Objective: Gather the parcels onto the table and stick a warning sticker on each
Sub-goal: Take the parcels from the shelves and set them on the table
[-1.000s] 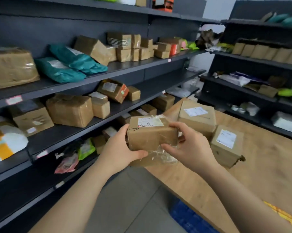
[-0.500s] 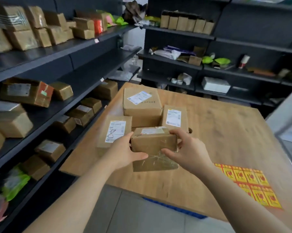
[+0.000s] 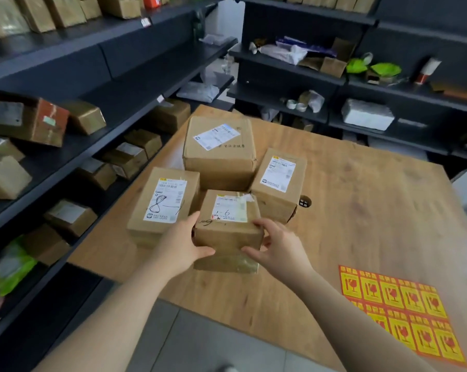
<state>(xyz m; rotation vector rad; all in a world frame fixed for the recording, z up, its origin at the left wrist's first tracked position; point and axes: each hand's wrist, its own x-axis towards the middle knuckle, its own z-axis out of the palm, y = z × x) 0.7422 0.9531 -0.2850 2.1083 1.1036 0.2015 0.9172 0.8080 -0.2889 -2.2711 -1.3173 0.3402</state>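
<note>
you grip the small cardboard parcel point(image 3: 228, 232) from both sides — left hand point(image 3: 182, 247) curled on its left face, right hand point(image 3: 279, 248) on its right corner — low over the near part of the wooden table point(image 3: 361, 216); whether it rests there i cannot tell. three taped kraft boxes point(image 3: 219, 151) sit just behind it. the sheet of yellow-and-red warning stickers point(image 3: 400, 312) lies flat to your right, nearer the right hand. matte card, glossy tape along its base.
</note>
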